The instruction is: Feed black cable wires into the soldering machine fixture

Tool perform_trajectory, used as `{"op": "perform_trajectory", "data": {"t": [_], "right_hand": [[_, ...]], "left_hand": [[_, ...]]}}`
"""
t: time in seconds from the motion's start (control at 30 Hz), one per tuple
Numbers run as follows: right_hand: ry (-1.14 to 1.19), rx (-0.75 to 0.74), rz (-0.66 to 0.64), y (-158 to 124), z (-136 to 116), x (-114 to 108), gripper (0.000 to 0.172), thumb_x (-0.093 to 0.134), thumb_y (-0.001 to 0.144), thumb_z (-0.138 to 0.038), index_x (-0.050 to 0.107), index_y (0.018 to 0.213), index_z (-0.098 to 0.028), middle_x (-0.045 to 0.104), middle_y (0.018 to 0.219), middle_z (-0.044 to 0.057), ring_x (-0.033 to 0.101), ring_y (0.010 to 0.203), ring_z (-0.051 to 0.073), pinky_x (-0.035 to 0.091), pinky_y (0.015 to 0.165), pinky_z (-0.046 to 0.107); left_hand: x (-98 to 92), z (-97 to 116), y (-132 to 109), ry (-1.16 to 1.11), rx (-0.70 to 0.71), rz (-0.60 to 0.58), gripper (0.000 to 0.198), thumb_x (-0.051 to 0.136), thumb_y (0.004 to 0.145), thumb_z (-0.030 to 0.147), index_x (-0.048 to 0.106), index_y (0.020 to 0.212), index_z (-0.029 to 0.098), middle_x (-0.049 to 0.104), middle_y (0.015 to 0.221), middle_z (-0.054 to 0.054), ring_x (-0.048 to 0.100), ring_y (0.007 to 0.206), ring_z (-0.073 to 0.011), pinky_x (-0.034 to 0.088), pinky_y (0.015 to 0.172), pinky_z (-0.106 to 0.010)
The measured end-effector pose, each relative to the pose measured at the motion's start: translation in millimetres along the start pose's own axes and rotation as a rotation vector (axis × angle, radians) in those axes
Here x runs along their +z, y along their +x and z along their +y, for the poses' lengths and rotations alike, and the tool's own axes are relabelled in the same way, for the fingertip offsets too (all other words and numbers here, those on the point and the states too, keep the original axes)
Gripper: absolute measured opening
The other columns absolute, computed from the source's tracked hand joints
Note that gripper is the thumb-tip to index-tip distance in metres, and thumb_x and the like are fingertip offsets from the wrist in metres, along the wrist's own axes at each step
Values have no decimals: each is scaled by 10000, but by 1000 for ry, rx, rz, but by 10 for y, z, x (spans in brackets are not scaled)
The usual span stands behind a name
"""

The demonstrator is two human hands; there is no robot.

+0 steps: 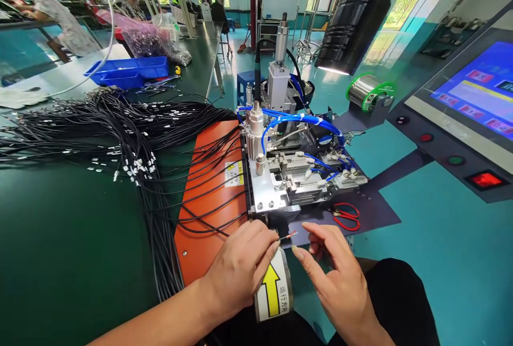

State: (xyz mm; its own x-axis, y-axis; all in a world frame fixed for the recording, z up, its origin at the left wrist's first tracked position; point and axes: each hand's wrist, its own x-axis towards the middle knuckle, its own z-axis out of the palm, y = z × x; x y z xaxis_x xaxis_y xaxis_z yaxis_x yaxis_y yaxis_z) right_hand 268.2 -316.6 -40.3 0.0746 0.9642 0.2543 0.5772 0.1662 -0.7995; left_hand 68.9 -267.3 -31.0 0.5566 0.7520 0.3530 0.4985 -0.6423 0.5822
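Observation:
My left hand (244,260) pinches a thin black cable near its end, and the stripped tip with red and pale wires (292,235) sticks out to the right of the fingertips. Just right of that tip, my right hand (336,271) hovers with thumb and forefinger apart and nothing between them. Below the left fingers is a white label with a yellow arrow (271,287). Straight ahead stands a metal machine (256,188) with blue air hoses. Several black cables (216,201) run across its orange cover (212,159) into its left side.
A heap of black cables (120,121) lies on the green table (72,239) at left, near a blue tray (132,70). Red-handled scissors (347,216) rest right of the machine. A lamp (348,30), solder spool (368,92) and control screen (476,89) stand at right. Two people sit behind, far left.

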Motion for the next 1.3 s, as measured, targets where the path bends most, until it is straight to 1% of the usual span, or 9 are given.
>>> {"op": "perform_trajectory", "data": {"t": [0.13,0.27,0.37,0.7,0.83,1.03,1.1,1.2,1.3], "right_hand": [[-22,-47,16,-9,-31,10,258,581,965,-236,594,1222,-254,561,992,41,550,827,177,489,746,310],[-32,-62,32,2,-39,29,237,581,961,-223,606,1195,-240,561,966,44,553,798,177,493,734,317],[-43,-81,33,2,-33,31,252,584,956,-210,602,1206,-235,560,969,47,553,788,175,493,728,317],[-76,-146,30,-16,-70,47,270,564,951,-169,620,1211,-220,544,979,64,546,782,175,498,697,314],[-85,-145,30,-27,-57,68,269,553,957,-179,634,1209,-225,540,1003,76,566,809,187,506,691,321],[-63,-138,25,-54,-67,94,257,561,959,-174,658,1192,-224,544,1017,74,591,841,184,512,734,317],[-27,-108,23,-56,-79,106,222,560,962,-181,676,1145,-227,564,1002,68,597,837,180,512,729,306],[41,14,50,-45,-97,137,122,588,957,-243,705,989,-230,612,936,50,618,807,180,517,688,285],[80,129,97,-39,-105,190,140,614,944,-308,703,877,-222,642,886,39,633,766,177,517,641,267]], "left_hand": [[17,-9,-3,14,-6,2,168,466,997,178,633,992,157,584,836,-57,525,762,-182,446,676,-305],[22,-3,1,3,-14,14,151,483,989,188,624,940,164,582,824,-47,519,754,-176,435,676,-305],[22,0,6,7,-7,15,162,493,991,206,611,887,169,578,807,-39,517,742,-169,423,664,-300],[29,0,23,82,22,19,196,489,987,215,606,836,171,552,751,-23,490,679,-157,381,603,-293],[36,-6,20,96,24,25,200,491,978,208,607,820,170,547,743,-21,491,667,-155,374,594,-290],[59,-17,16,119,12,25,214,495,973,212,595,789,168,541,738,-22,502,668,-160,379,595,-293],[61,-15,15,127,11,30,219,495,970,215,584,775,170,540,734,-21,501,666,-161,377,589,-295],[60,-9,14,131,9,46,217,490,966,213,572,770,173,542,734,-21,502,668,-164,380,589,-298],[61,-6,15,118,-1,65,196,491,957,205,564,779,175,545,738,-20,502,664,-163,382,587,-296]]}}
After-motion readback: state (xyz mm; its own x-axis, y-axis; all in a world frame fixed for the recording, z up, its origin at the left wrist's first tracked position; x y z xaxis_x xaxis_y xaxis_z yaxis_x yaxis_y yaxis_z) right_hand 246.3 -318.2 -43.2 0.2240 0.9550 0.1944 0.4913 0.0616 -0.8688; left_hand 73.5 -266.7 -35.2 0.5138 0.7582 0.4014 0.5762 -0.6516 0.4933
